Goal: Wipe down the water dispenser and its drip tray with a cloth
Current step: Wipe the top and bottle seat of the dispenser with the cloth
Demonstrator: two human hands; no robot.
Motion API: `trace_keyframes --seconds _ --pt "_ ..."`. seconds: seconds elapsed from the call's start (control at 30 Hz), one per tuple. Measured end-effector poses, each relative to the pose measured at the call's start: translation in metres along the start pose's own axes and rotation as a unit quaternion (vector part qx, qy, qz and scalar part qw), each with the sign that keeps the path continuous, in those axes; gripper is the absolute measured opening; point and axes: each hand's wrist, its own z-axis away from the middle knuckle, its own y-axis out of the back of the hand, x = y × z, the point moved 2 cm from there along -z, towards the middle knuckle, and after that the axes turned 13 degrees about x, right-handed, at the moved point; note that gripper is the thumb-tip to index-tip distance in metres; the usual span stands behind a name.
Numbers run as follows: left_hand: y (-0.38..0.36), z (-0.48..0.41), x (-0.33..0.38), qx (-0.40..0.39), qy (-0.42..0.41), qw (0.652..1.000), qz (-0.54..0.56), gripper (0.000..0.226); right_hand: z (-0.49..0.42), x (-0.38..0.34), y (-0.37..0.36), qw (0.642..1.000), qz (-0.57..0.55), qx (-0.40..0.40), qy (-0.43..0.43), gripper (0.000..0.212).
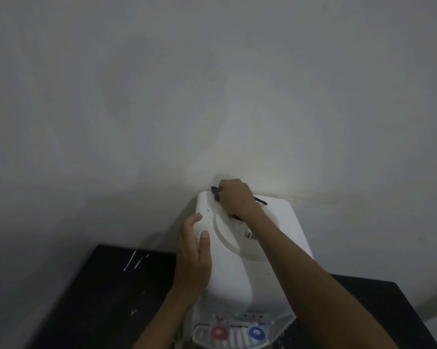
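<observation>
- Pale, bare wall (137, 96) fills most of the head view, dim and a little stained. It meets a black tabletop (106, 285) low in the frame.
- White streaks (132, 260) mark the tabletop near its far left corner.
- A white water dispenser (237, 278) stands on the tabletop with its back against the wall, seen from above.
- The right hand (236, 197) reaches across to the rear edge of the dispenser's top. Its fingers are curled down over a dark cloth (215, 191), and ends of the cloth stick out on both sides of the hand.
- The left hand (192, 258) lies flat against the top's left edge. Its fingers are straight, the thumb rests on the top surface, and it holds nothing.
- A round bottle well (227, 238) is sunk into the top, partly hidden by the right forearm. What lies in it cannot be told.
- At the front, a red tap (218, 333) and a blue tap (255, 332) sit above the white ribbed drip tray (233, 340), which is cut off by the frame's bottom edge.
</observation>
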Motion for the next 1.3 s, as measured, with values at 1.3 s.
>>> trace_keyframes --seconds 1.3 --pt "0.040 0.023 -0.018 -0.138 0.076 0.987 -0.024 0.081 0.060 -0.029 0.013 0.976 -0.096 -0.026 0.194 0.033"
